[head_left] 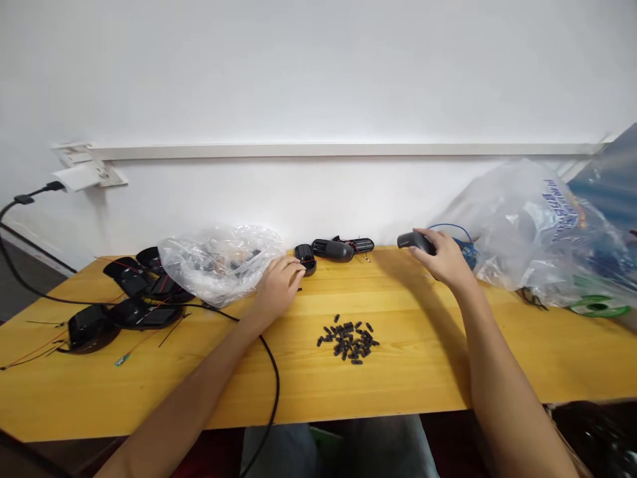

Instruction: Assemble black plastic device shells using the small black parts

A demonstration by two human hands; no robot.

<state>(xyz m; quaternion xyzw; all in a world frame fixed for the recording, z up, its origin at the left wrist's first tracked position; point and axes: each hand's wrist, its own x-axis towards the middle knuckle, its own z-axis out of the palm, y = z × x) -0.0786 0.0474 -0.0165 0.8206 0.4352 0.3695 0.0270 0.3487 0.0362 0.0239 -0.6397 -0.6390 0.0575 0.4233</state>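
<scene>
My left hand (277, 284) rests on the wooden table (149, 385) with its fingertips pinched on a small black plastic housing (306, 257). My right hand (444, 260) is farther right, its fingers wrapped round another black housing (415, 241) at the back of the table. Between the two hands, against the wall, lie two more black housings (343, 248) with thin red wires. A pile of several small black plugs (349, 341) sits on the table nearer to me, between my forearms.
A crumpled clear plastic bag (219, 262) lies left of my left hand, with black shells and red wires (134, 299) beyond it. A black cable (271, 372) runs over the table edge. A large clear bag (537, 232) and a green tape roll (597, 307) are at right.
</scene>
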